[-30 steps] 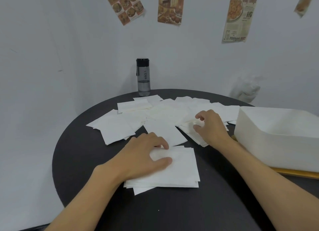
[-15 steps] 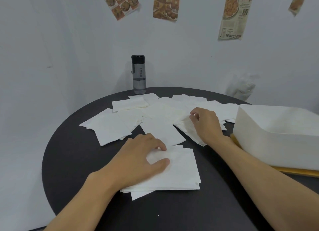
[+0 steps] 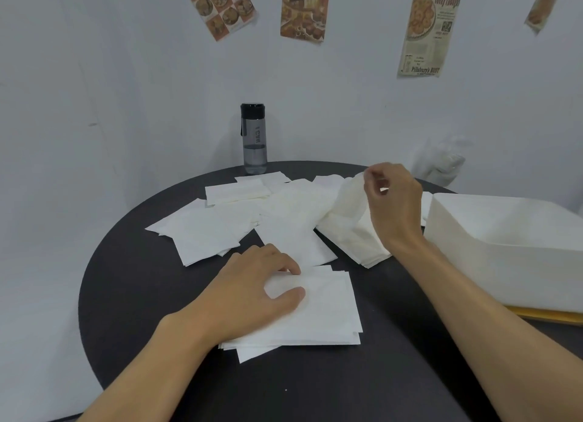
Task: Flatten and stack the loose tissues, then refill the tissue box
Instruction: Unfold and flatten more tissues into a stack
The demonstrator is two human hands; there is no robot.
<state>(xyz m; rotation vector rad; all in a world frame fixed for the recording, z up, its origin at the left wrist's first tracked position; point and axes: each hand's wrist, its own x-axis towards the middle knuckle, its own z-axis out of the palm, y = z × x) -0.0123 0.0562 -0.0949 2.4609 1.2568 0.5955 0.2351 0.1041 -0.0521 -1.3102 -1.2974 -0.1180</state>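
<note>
right hand [image 3: 392,200] pinches a tissue [image 3: 350,207], lifted above the loose tissues [image 3: 220,223]. left hand [image 3: 252,292], fingers loosely curled, rests on the stack [image 3: 325,314] below the pinch.

Your left hand [image 3: 252,295] and right hand [image 3: 394,207] are bare, and your left forearm [image 3: 142,374] and right forearm [image 3: 489,320] run uncovered from wrist to the edge of view.

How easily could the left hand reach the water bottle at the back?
Probably yes, easily enough: the left hand only presses on the stack, holding nothing, and just flat loose tissues lie between it and the water bottle. It may need a stretch.
</note>
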